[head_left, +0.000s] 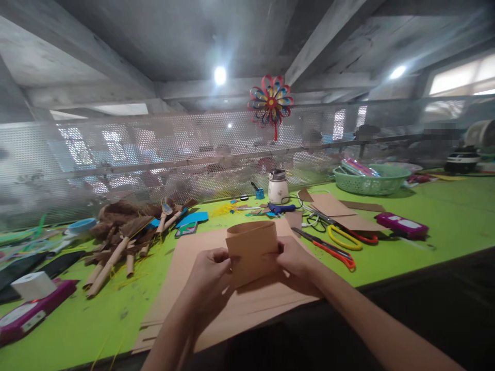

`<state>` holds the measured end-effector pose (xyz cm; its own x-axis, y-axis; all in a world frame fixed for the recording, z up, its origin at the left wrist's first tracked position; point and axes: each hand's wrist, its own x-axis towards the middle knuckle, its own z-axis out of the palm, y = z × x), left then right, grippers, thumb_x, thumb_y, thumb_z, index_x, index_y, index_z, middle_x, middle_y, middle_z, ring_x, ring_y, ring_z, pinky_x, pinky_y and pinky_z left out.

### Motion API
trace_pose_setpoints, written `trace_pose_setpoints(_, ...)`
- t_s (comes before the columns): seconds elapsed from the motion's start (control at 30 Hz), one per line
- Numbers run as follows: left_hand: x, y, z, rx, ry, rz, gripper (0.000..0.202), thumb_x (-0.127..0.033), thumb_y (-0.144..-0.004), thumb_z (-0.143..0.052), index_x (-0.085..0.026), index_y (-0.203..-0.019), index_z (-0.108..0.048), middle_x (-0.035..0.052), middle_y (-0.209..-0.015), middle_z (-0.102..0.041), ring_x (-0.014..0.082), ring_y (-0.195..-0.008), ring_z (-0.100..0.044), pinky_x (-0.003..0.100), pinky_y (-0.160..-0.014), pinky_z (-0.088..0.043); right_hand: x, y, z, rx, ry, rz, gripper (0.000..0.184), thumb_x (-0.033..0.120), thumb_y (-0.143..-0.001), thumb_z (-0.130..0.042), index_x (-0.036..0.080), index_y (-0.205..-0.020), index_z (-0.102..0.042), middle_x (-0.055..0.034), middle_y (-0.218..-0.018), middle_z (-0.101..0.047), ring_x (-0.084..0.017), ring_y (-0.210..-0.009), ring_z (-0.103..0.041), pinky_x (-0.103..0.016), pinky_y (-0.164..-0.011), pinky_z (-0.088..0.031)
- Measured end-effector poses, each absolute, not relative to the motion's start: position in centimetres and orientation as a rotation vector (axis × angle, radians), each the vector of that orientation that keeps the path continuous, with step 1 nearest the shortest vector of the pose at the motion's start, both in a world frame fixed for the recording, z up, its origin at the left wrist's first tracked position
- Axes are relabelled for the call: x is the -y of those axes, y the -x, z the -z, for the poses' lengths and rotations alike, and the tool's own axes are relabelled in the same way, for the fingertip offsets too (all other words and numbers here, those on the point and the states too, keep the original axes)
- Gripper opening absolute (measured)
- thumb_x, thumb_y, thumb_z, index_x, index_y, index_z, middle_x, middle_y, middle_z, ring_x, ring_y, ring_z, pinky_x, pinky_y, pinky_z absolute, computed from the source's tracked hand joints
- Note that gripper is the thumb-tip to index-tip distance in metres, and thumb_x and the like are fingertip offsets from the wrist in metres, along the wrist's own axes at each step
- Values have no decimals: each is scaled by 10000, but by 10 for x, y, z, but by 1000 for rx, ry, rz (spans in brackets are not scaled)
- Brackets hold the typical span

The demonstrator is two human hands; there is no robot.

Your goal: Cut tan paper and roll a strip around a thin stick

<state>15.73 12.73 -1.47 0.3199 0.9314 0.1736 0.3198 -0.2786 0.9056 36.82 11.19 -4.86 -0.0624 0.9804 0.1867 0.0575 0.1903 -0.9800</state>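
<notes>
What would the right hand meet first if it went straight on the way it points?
The curled brown paper, whose side the right hand grips; what might come beyond it is uncertain, since depth is unclear.

One close view from the head, forward and down over both hands and green table.

A mesh screen runs along a green table; lamps glow under a grey, beamed ceiling; windows shine.
</notes>
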Motion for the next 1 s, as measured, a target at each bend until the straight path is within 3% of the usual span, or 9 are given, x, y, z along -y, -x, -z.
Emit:
trace_pose_setpoints(0.23,-133,-156,18,-1070,-1701,-950,205,-314,-641,-684,-123,-700,-728,62,-657,-661,160,-617,-538,230,-547,-399,-111,-370,52,1297,1060,-1165,316,162,-576,-676,143,-892,-677,-68,-882,-690,-219,-815,-595,-311,-663,-470)
trace_pose_setpoints(0.47,-120,-166,13,-972,-1517,-1004,189,-290,-634,-695,-118,-706,-721,37,-607,-639,128,-563,-519,205,-509,-382,-93,-364,41,1133,1011,-1380,394,247,-594,-727,218,-977,-637,-48,-985,-654,-233,-922,-568,-296,-626,-494)
trace_pose_setpoints(0.6,-118,-168,6,-997,-1482,-1005,165,-270,-593,-700,-114,-649,-709,31,-581,-628,125,-549,-511,206,-505,-387,-88,-367,31,1171,955,-1401,434,371,-643,-738,245,-1043,-624,-66,-1081,-635,-254,-960,-564,-323,-626,-503)
trace_pose_setpoints(0.8,-124,-167,7,-1055,-1520,-981,187,-291,-577,-703,-109,-617,-681,29,-563,-604,120,-533,-486,212,-489,-367,-92,-369,36,1060,991,-1396,328,393,-709,-698,252,-999,-641,-48,-1026,-645,-224,-934,-570,-279,-614,-470)
trace_pose_setpoints(1.0,-126,-165,18,-1049,-1609,-1003,221,-328,-641,-671,-122,-722,-666,-11,-558,-529,89,-500,-416,200,-448,-282,-101,-370,41,1105,1003,-1316,344,399,-646,-737,164,-887,-663,-73,-878,-682,-208,-775,-619,-301,-631,-471)
